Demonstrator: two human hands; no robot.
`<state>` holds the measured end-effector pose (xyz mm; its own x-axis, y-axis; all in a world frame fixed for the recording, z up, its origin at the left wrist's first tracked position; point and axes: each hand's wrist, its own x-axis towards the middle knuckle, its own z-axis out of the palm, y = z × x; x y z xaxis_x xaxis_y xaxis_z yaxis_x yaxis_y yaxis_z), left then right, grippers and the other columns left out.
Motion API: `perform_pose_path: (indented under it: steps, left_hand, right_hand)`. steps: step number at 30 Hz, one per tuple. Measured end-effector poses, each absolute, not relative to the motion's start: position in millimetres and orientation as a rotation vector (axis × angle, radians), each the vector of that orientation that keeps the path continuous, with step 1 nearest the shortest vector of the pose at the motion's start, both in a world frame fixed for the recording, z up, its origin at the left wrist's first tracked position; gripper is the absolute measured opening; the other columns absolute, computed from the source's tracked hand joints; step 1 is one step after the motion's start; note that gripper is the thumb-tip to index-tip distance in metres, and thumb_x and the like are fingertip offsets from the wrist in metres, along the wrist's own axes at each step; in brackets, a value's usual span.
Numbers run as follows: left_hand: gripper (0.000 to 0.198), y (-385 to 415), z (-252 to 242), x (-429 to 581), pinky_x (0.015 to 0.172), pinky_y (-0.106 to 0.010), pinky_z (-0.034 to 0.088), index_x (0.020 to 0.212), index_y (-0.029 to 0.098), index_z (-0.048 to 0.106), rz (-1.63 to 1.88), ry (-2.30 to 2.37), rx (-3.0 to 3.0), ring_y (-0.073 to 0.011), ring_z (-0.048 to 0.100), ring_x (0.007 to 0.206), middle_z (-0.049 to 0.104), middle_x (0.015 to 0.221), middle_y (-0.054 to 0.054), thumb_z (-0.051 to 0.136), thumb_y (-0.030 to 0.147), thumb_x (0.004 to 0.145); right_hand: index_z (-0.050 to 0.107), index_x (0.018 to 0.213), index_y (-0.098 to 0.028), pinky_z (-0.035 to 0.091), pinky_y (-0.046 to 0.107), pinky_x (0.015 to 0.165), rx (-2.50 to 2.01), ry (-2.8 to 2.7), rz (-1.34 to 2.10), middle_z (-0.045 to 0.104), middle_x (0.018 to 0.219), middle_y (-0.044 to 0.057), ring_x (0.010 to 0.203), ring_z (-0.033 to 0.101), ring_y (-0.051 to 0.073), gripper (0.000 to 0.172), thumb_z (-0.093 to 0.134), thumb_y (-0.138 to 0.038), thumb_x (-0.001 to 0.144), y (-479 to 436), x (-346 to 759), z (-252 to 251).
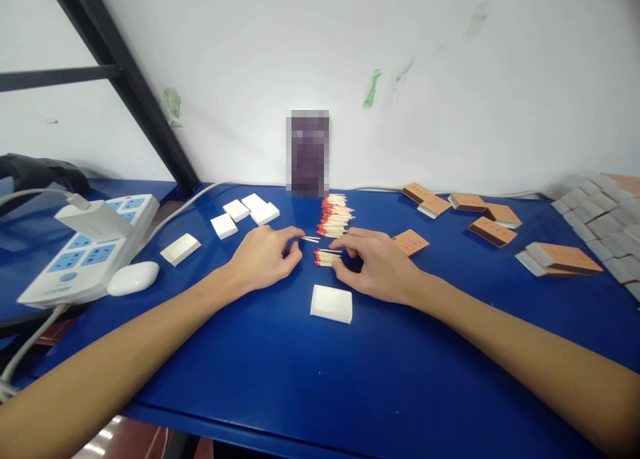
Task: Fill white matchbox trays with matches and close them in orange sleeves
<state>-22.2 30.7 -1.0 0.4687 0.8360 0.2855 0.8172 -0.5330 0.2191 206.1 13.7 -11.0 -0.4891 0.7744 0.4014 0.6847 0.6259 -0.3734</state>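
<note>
On the blue desk (pixel 320 386), a few loose matches (pixel 312 239) are met by the left hand (pixel 265 258); a short row of matches (pixel 324 258) is flanked by the right hand's (pixel 380 262) finger and thumb. A larger red-tipped pile (pixel 336 216) is seen behind, a white tray (pixel 331 304) in front. Orange matchboxes (pixel 467 202) are scattered rightward.

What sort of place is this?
Likely a dorm or small workroom: a blue desk against a scuffed wall, with a power strip and black frame at its left.
</note>
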Motion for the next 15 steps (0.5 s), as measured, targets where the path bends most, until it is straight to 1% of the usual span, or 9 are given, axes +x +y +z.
perform_pose_path:
  steps: [2,5,7,10,15]
  left_hand:
    - [0.036,29.9,0.2,-21.8,0.058,-0.028,0.044,0.111,0.018,0.071,0.529,1.512,2.656,-0.0139,0.054,0.050,0.058,0.054,0.001,0.047,0.026,0.086]
    - [0.036,28.9,2.5,-20.9,0.062,-0.029,0.046,0.111,0.018,0.071,0.512,1.475,2.721,-0.0154,0.059,0.062,0.067,0.073,-0.003,0.046,0.026,0.086]
    - [0.037,28.3,3.4,-20.3,0.063,-0.030,0.047,0.113,0.019,0.071,0.472,1.471,2.769,-0.0166,0.060,0.067,0.068,0.084,-0.004,0.045,0.027,0.087]
    - [0.038,27.5,3.4,-19.5,0.060,-0.030,0.045,0.116,0.020,0.069,0.417,1.500,2.817,-0.0169,0.059,0.067,0.065,0.085,-0.004,0.044,0.028,0.089]
    - [0.037,27.4,2.5,-19.8,0.060,-0.029,0.045,0.117,0.019,0.068,0.407,1.479,2.840,-0.0163,0.059,0.070,0.064,0.087,-0.004,0.044,0.028,0.090]
  right_hand:
    - [0.070,0.095,-0.014,0.036,0.028,0.059,-1.155,-2.320,0.205,0.056,0.071,0.002,0.062,0.048,0.013,0.024,0.058,-0.027,0.079,13.0,205.8,-10.6]
    - [0.070,0.092,-0.014,0.037,0.027,0.060,-1.131,-2.333,0.205,0.056,0.071,0.002,0.065,0.049,0.014,0.021,0.058,-0.026,0.079,12.7,205.8,-10.4]
    - [0.070,0.091,-0.015,0.037,0.027,0.060,-1.110,-2.339,0.208,0.057,0.071,0.002,0.066,0.050,0.014,0.020,0.058,-0.026,0.079,12.5,206.0,-10.8]
    - [0.070,0.091,-0.016,0.036,0.027,0.060,-1.089,-2.339,0.195,0.057,0.070,0.001,0.066,0.051,0.014,0.019,0.058,-0.025,0.079,12.0,206.2,-11.3]
    - [0.071,0.091,-0.016,0.035,0.026,0.058,-1.091,-2.344,0.181,0.057,0.069,0.001,0.064,0.050,0.013,0.019,0.059,-0.025,0.079,11.7,205.9,-10.6]
